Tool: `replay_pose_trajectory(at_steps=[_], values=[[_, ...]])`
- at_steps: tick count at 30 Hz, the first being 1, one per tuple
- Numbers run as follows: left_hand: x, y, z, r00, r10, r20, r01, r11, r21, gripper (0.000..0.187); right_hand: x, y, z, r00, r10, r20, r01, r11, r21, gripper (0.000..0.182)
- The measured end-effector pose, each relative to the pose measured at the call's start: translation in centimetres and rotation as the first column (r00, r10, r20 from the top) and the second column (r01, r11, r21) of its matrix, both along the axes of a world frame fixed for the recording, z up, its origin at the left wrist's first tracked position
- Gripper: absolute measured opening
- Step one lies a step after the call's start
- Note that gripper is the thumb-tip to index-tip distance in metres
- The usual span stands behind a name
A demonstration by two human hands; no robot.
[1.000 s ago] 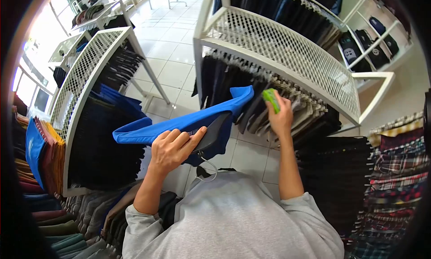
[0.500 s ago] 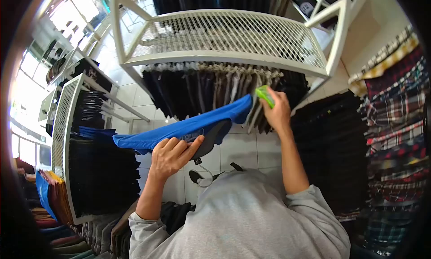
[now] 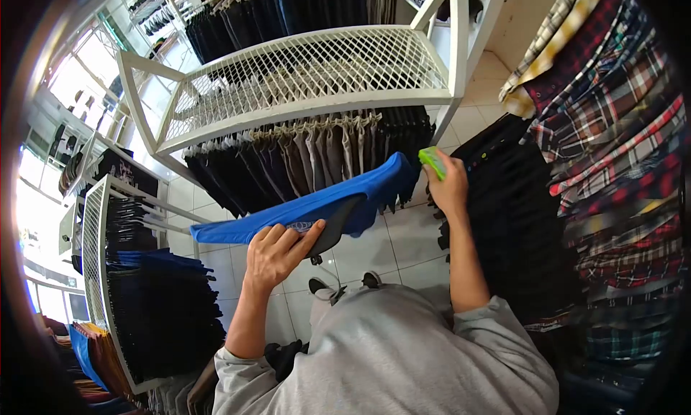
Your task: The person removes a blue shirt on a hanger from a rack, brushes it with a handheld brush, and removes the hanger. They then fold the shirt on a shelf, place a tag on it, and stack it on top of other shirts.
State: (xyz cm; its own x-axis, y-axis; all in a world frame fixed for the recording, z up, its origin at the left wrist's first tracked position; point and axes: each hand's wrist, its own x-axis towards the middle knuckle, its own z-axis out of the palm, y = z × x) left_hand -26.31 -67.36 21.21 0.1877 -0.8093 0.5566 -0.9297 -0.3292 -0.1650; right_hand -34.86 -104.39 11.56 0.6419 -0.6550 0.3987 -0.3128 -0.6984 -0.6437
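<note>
A blue shirt (image 3: 302, 210) hangs slantwise in front of me, on a dark grey hanger (image 3: 337, 228) whose wire hook points down toward my body. My left hand (image 3: 277, 253) is closed on the shirt and hanger near the neckline, where small printed lettering shows. Just beyond the shirt's far right end, my right hand (image 3: 450, 185) is closed around a small bright green object (image 3: 432, 161). What kind of thing it is I cannot make out. A small gap separates it from the cloth.
A white metal rack (image 3: 309, 102) with a mesh top stands ahead, trousers (image 3: 317, 152) hanging beneath. Another rack of black garments (image 3: 162, 314) is at left. Plaid shirts (image 3: 612, 149) and dark clothes (image 3: 511, 235) hang at right. Pale floor tiles (image 3: 417, 235) lie below.
The view has turned, so the racks sit further left and the plaid shirts come closer in. Both hands keep their holds, and the green object stays near the shirt's right end.
</note>
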Motion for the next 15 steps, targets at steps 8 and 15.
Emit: replay_pose_trajectory(at_steps=[8, 15], values=[[-0.7, -2.4, 0.3, 0.993, -0.114, -0.019, 0.115, 0.993, 0.037, 0.054, -3.5, 7.8, 7.5, 0.827, 0.528, 0.195, -0.535, 0.845, -0.02, 0.053], [-0.3, -1.4, 0.6, 0.999, -0.04, -0.007, 0.04, 0.999, -0.01, 0.056, -3.4, -0.9, 1.0, 0.996, -0.005, 0.085, 0.001, 0.999, 0.054, 0.048]])
